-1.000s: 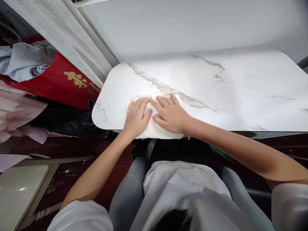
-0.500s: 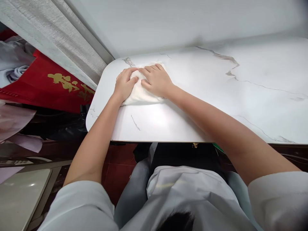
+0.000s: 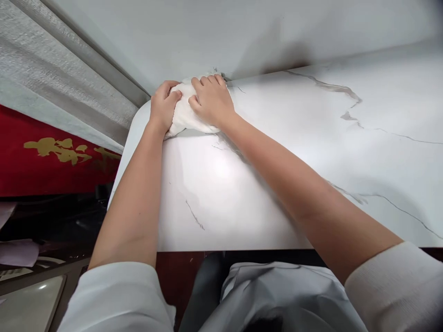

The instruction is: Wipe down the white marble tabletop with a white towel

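A white cloth [image 3: 187, 113], bunched and folded, lies at the far left of the white marbled table [image 3: 214, 198], close to the wall. On its left side my left hand [image 3: 163, 105] grips it, with the thumb lying over the top. My right hand [image 3: 213, 100] presses on the cloth's right part, fingers bent over its far edge and thumb toward the middle. Both arms are stretched far forward. The cloth's underside and the parts beneath my palms are hidden.
Behind the table rises a pale wall [image 3: 194, 37]. A light grey curtain [image 3: 65, 69] hangs along the left side. Beyond the table's rounded left end is a red fabric item [image 3: 20, 170] with gold lettering. My lap is below the near edge.
Both hands have pushed the cloth forward, away from me, to the table's far edge by the wall. The cloth looks more bunched. The camera view has also shifted.
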`<state>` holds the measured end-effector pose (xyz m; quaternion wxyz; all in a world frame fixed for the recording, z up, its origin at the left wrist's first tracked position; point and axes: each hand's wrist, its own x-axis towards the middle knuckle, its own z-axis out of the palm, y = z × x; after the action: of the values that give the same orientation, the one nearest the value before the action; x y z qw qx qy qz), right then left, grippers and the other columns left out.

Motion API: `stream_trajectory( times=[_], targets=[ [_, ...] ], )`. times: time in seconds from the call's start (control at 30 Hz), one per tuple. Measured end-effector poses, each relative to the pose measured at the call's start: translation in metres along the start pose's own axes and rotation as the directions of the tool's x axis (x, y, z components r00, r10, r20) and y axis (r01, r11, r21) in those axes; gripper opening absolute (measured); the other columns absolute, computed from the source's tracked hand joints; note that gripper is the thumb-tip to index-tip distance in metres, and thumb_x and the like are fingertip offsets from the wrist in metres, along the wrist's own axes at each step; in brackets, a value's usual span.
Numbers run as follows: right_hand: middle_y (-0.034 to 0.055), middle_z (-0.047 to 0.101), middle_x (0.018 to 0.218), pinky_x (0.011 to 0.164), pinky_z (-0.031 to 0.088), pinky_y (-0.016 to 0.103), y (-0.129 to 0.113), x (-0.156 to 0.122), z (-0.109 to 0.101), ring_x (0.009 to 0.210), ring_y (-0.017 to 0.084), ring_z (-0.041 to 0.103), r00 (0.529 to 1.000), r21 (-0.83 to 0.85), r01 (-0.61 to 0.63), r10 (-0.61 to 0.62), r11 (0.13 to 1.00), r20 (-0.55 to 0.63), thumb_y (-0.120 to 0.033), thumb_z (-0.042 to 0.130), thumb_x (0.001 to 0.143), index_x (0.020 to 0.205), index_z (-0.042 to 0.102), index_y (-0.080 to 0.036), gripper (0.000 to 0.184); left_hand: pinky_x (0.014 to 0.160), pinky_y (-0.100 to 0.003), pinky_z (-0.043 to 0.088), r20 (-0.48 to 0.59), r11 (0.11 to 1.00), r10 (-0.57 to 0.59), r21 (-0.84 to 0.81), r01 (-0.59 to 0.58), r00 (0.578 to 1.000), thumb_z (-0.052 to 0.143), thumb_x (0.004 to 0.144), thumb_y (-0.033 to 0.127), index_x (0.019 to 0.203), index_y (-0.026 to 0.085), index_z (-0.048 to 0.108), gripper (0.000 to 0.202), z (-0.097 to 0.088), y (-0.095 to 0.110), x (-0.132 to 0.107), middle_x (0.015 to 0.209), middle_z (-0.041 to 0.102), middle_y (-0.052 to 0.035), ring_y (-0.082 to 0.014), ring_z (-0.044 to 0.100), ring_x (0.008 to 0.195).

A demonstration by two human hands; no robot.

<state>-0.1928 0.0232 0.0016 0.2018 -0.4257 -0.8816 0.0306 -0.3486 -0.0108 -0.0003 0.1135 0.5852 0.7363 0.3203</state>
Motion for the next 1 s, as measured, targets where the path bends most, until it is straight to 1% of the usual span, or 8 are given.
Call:
stream_trajectory(
  times=[0.17,0.23,0.37,0.53,0.63,0.77,0.87,1.0],
  targets=[
    [0.0058,0.064,0.123,0.112,0.035,0.044,-0.003,0.019,0.008,0.122,0.032,0.051,0.999,-0.007,-0.002,0.001,1.000,-0.036,-0.057,0.029,0.076,0.134,0.058,-0.031,0.070,0.108,-0.040,0.041,-0.009,1.000,0.006,-0.008,-0.006,1.000,0.045,0.093,0.029,0.121,0.019,0.058,0.032,-0.006,-0.006,0.018,0.121,0.065,0.0053,-0.0181,0.052,0.112],
    [0.0069,0.064,0.122,0.110,0.036,0.045,-0.004,0.026,0.012,0.121,0.032,0.052,0.999,-0.013,-0.013,0.013,1.000,-0.046,-0.052,0.032,0.080,0.132,0.060,-0.030,0.064,0.108,-0.041,0.041,-0.006,1.000,0.005,-0.019,-0.005,1.000,0.044,0.093,0.023,0.121,0.018,0.059,0.032,-0.007,-0.011,0.024,0.119,0.065,0.0036,-0.0184,0.053,0.112],
    [0.0095,0.064,0.120,0.110,0.035,0.046,-0.007,0.030,0.018,0.119,0.029,0.053,0.994,-0.013,0.018,-0.019,1.000,-0.111,-0.033,0.026,0.089,0.130,0.061,-0.018,0.056,0.108,-0.040,0.043,0.003,0.999,0.002,-0.036,-0.002,1.000,0.044,0.094,0.027,0.118,0.023,0.061,0.030,-0.009,-0.023,0.033,0.116,0.066,0.0052,-0.0189,0.054,0.112],
    [0.0108,0.056,0.132,0.117,0.024,0.046,-0.014,0.031,0.018,0.127,0.028,0.046,1.000,0.035,0.008,-0.007,0.999,-0.016,-0.036,0.030,0.093,0.136,0.054,-0.017,0.053,0.108,-0.041,0.042,0.021,0.999,-0.006,-0.034,0.007,1.000,0.045,0.095,0.031,0.119,0.026,0.061,0.029,-0.014,-0.031,0.034,0.116,0.066,0.0079,-0.0208,0.054,0.112],
    [0.0142,0.051,0.140,0.118,0.017,0.053,-0.022,0.033,0.019,0.132,0.031,0.041,0.994,0.064,0.061,-0.067,0.996,0.083,-0.031,0.032,0.095,0.144,0.044,-0.007,0.055,0.106,-0.041,0.044,-0.003,0.999,-0.033,-0.025,0.033,0.999,0.046,0.092,0.026,0.122,0.021,0.062,0.034,-0.020,-0.035,0.027,0.121,0.067,0.0033,-0.0209,0.056,0.113],
    [0.0210,0.043,0.147,0.117,0.012,0.060,-0.039,0.027,0.017,0.139,0.035,0.034,0.972,0.141,0.165,-0.185,0.976,0.147,-0.027,0.030,0.096,0.147,0.036,0.004,0.061,0.104,-0.032,0.045,-0.054,0.998,-0.032,-0.064,0.029,0.998,0.048,0.086,0.022,0.123,0.013,0.064,0.041,-0.033,-0.044,0.011,0.126,0.066,-0.0028,-0.0192,0.057,0.115],
    [0.0223,0.036,0.151,0.119,0.008,0.060,-0.056,0.015,0.012,0.143,0.036,0.027,0.959,0.136,0.175,-0.200,0.975,0.201,-0.029,0.033,0.100,0.151,0.032,0.001,0.059,0.101,-0.028,0.047,-0.054,0.992,-0.025,-0.123,0.018,0.998,0.050,0.083,0.024,0.124,0.011,0.063,0.044,-0.045,-0.054,-0.009,0.125,0.067,-0.0041,-0.0186,0.059,0.111],
    [0.0222,0.031,0.154,0.120,0.006,0.060,-0.081,-0.011,0.004,0.145,0.035,0.023,0.939,0.130,0.199,-0.226,0.971,0.258,-0.030,0.033,0.102,0.154,0.028,-0.004,0.058,0.105,-0.029,0.046,-0.048,0.987,-0.034,-0.161,0.025,0.998,0.052,0.084,0.027,0.124,0.015,0.062,0.044,-0.062,-0.063,-0.045,0.129,0.065,-0.0017,-0.0195,0.058,0.116]
  ],
)
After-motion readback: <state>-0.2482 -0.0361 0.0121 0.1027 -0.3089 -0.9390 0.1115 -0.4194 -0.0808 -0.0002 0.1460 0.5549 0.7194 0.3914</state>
